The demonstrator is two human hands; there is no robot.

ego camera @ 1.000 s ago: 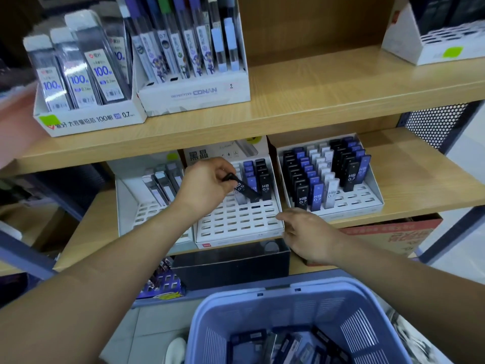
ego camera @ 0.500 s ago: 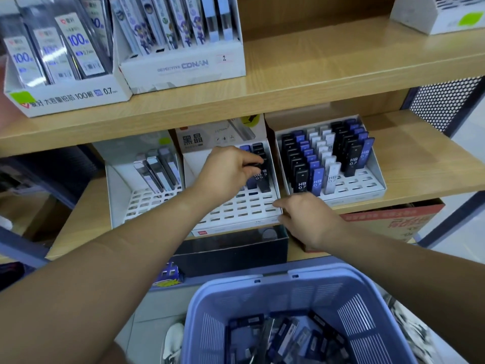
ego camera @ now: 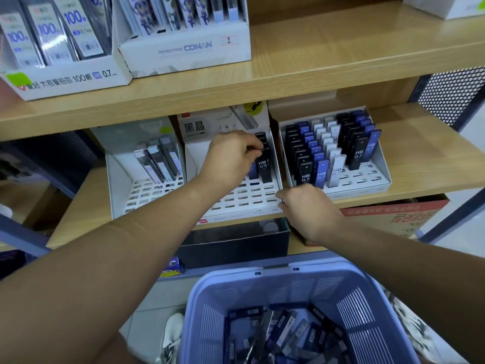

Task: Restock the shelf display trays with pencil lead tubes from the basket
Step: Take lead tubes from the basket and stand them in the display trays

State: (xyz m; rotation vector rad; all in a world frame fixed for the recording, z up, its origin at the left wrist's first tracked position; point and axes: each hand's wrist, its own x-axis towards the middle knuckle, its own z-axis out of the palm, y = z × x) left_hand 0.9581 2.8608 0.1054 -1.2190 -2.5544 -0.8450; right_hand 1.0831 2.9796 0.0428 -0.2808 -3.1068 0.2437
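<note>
The middle white display tray (ego camera: pixel 246 200) on the lower shelf has a slotted floor and a short row of black and blue lead tubes along its right side. My left hand (ego camera: pixel 231 156) reaches into it and pinches the top of a black lead tube (ego camera: pixel 265 168) marked HB 0.5, which stands upright in the row. My right hand (ego camera: pixel 307 208) grips the tray's front right corner. Below, the blue plastic basket (ego camera: pixel 275 275) holds several loose lead tubes (ego camera: pixel 283 334).
A nearly full tray (ego camera: pixel 367 177) of black, blue and white tubes stands to the right. A left tray (ego camera: pixel 147 193) holds a few grey tubes. The upper shelf (ego camera: pixel 315 64) carries two cartons of packaged leads. A dark box (ego camera: pixel 236 243) and a red carton (ego camera: pixel 393 219) sit under the lower shelf.
My left hand has brought the black tube from above the tray's middle down into the row on the right side. My right hand has stayed on the tray's corner.
</note>
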